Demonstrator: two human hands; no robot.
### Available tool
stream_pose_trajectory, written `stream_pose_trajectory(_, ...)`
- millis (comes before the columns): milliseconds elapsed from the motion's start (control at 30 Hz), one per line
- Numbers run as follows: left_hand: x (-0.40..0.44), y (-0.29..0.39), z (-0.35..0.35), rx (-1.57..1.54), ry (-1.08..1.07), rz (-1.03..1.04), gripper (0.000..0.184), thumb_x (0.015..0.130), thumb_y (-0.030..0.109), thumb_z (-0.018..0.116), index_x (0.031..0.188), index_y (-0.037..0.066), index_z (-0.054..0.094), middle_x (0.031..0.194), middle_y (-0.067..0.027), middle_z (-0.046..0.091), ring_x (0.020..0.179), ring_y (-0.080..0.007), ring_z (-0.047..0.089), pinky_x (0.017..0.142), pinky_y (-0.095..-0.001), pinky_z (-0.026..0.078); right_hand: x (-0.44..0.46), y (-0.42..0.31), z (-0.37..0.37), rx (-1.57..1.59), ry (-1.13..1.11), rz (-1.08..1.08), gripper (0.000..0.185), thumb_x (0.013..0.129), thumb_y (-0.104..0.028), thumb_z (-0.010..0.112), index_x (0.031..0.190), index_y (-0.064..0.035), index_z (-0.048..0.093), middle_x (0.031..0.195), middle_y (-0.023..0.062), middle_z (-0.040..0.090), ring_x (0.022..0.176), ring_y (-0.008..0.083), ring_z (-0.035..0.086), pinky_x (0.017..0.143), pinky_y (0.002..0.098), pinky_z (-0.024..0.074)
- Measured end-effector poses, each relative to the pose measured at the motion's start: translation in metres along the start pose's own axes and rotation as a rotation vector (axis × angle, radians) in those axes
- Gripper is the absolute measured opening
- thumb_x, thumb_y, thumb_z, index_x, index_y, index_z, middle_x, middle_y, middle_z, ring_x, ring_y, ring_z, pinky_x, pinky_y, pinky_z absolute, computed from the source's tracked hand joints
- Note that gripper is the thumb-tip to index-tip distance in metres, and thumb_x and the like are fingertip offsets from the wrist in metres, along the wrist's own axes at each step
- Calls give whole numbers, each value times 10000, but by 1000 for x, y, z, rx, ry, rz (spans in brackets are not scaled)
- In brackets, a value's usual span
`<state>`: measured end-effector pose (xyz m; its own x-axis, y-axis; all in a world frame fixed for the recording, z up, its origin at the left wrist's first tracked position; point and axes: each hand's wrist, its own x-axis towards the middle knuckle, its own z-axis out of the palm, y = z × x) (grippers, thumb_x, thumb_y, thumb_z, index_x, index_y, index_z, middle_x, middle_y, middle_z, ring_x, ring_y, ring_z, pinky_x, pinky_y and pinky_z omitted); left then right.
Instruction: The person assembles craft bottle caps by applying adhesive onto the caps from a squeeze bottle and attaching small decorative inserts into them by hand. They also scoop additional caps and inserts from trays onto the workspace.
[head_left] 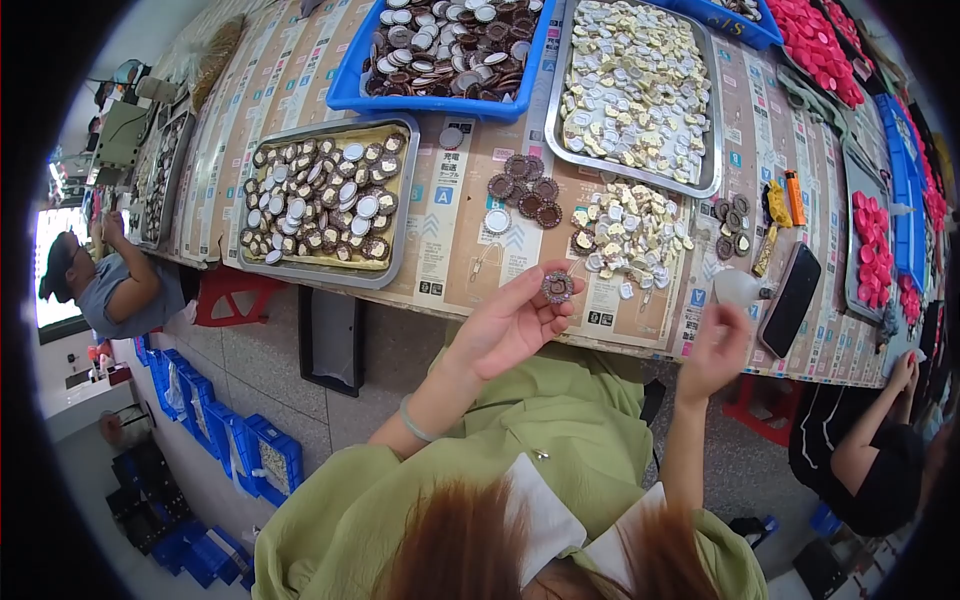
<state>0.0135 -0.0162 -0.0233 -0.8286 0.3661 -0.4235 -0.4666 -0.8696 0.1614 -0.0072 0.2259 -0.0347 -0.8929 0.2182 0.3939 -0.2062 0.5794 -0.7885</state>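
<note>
My left hand (pixel 515 318) pinches a round brown badge piece (pixel 557 288) with a sparkling rim and a pale-outlined centre. A translucent white squeeze bottle (pixel 737 287) is at the fingertips of my right hand (pixel 714 352); the hand is blurred, its fingers curled against the bottle. Just beyond my left hand lies a pile of small cream-and-gold pieces (pixel 640 235) on the table. Several brown scalloped discs (pixel 524 188) are grouped behind it, with one white-faced disc (pixel 497 221) beside them.
A metal tray (pixel 400 230) of assembled pieces is at left, another tray (pixel 553 125) of cream pieces behind. A blue bin (pixel 345 95) holds discs. A phone (pixel 790 300), an orange lighter (pixel 795 198) and more discs (pixel 733 226) lie at right. Other people sit at both sides.
</note>
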Motion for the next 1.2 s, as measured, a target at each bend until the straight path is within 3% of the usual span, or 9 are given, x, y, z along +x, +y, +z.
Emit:
stream_pose_trajectory(67,2,-3,-4,-7,-13,-16,293,916,218,385,1153,56,447,1069,-128,540,814,-153,557,760,-278,465,2,-28,15,-19,-381,-11,129,719,5,607,845,-4,578,799,88,565,747,194,543,658,288,429)
stream_pose_trajectory(300,0,-6,2,18,-38,-29,288,914,215,393,1150,62,447,1034,-107,545,825,-137,546,754,-257,466,7,-36,46,-233,-442,-257,125,736,-12,582,861,-4,588,730,107,566,645,214,552,595,277,440)
stream_pose_trajectory(400,0,-7,3,24,-45,-21,285,914,215,392,1151,65,446,1035,-106,544,824,-139,545,753,-256,466,10,-41,41,-173,-477,-86,106,736,-38,587,836,-3,578,720,112,573,614,246,556,564,313,443)
stream_pose_trajectory(467,0,-6,3,25,-40,-23,285,914,215,392,1151,67,445,1037,-107,543,826,-140,545,754,-257,465,7,-38,38,-95,-471,145,86,755,-49,580,822,4,568,715,119,579,590,238,561,548,306,444)
stream_pose_trajectory(567,2,-7,-1,34,-37,-24,295,916,222,386,1160,66,442,1062,-121,536,825,-152,547,758,-270,463,13,-41,25,-247,-606,206,75,772,-55,570,816,5,562,708,125,582,575,235,565,536,302,444)
stream_pose_trajectory(700,3,-7,-5,31,-23,-31,307,917,228,380,1170,63,439,1084,-135,532,829,-161,547,759,-278,461,12,-36,17,-187,-520,166,65,753,-26,571,812,0,565,750,119,585,646,240,565,577,306,446)
stream_pose_trajectory(767,3,-9,-5,20,-21,-46,307,917,227,380,1170,63,440,1083,-135,532,830,-160,545,759,-277,459,14,-30,18,-103,-564,-225,84,727,-6,585,811,-3,580,776,97,588,717,217,548,636,297,433)
stream_pose_trajectory(867,5,-12,-2,21,-31,-64,297,915,222,388,1163,68,443,1065,-117,536,833,-150,543,752,-268,458,11,-21,22,-110,-603,-251,113,698,21,586,808,-5,583,834,90,583,798,244,528,676,310,424)
stream_pose_trajectory(1200,7,-18,-5,3,-25,-117,280,910,226,407,1150,90,456,1046,-86,546,835,-137,544,746,-259,458,6,-20,29,-73,-503,-265,123,677,30,609,793,0,582,812,97,582,761,241,532,671,301,427)
